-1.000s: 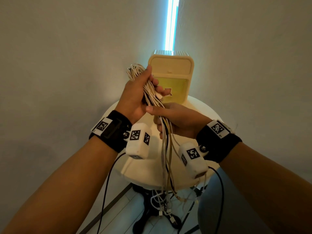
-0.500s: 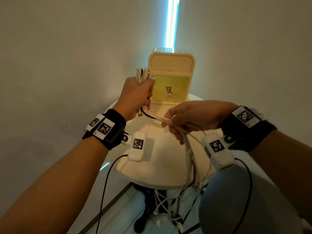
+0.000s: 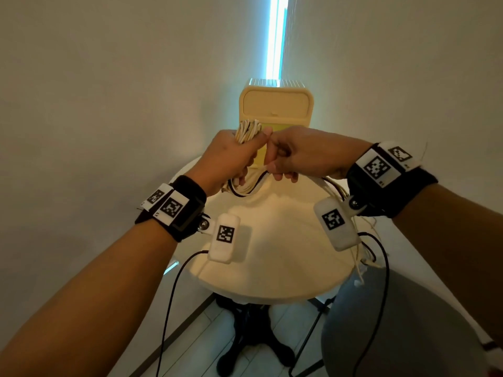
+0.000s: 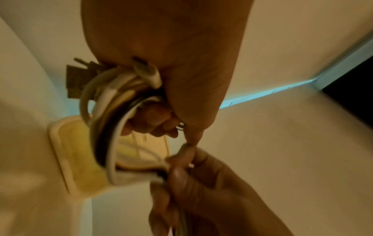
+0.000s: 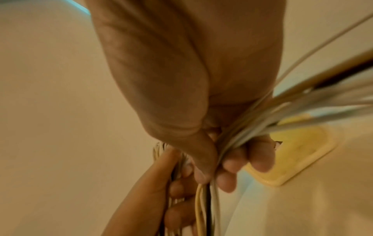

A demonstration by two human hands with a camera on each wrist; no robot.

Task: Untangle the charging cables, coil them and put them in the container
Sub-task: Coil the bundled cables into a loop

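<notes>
A bundle of white, cream and black charging cables (image 3: 246,130) is gripped in my left hand (image 3: 234,159), with loops sticking out above the fist and hanging below it (image 3: 245,186). My right hand (image 3: 294,156) is right beside the left, fingers curled round the same strands (image 5: 232,143); the loose tails (image 3: 359,257) trail over the table's right edge. In the left wrist view the coil (image 4: 113,102) with a white plug (image 4: 147,71) sits in the left palm. The cream and yellow container (image 3: 275,104) stands behind both hands.
A small round cream table (image 3: 272,254) on a black pedestal (image 3: 250,330) sits in a corner between two pale walls. A grey rounded shape (image 3: 394,322) fills the lower right. Black wires from the wrist cameras (image 3: 174,295) hang down.
My right hand has swung from the lower right up to the left hand, bringing the cable strands round into a loop. The hanging tails have risen from the floor to the table's right edge.
</notes>
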